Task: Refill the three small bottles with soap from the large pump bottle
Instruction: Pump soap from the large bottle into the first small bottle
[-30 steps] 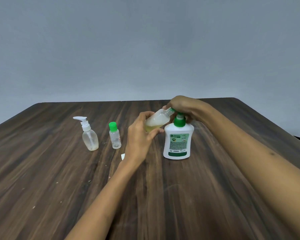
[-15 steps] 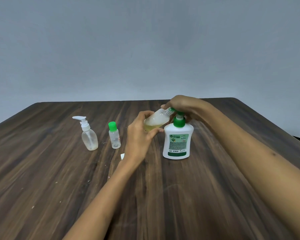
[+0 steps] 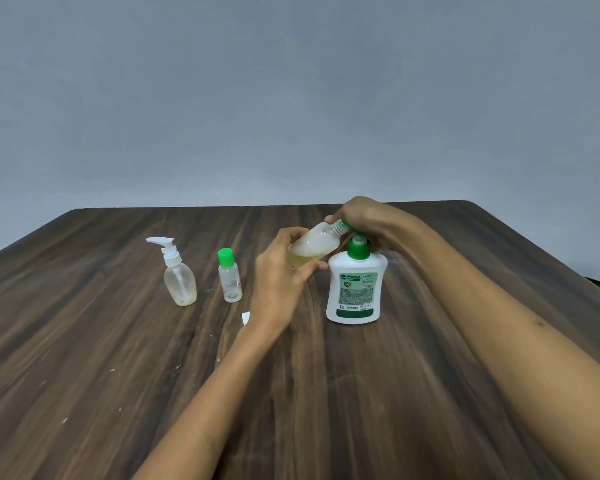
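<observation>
Soap bottles, left to right from the large pump bottle (image 3: 355,289): far left a pump-top bottle (image 3: 179,277), a green-capped bottle (image 3: 230,277), then the left hand (image 3: 279,275) gripping the tilted small bottle (image 3: 312,249), light and likely slippery, best held mid-body; the right hand (image 3: 359,216) curls over the pump.

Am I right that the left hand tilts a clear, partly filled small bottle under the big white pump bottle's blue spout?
Not quite: the big white pump bottle has a green spout, as the head view shows. The left hand does tilt the clear small bottle there.

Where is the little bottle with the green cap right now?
The green-capped bottle stands upright on the table, between the small pump bottle and the left hand.
</observation>
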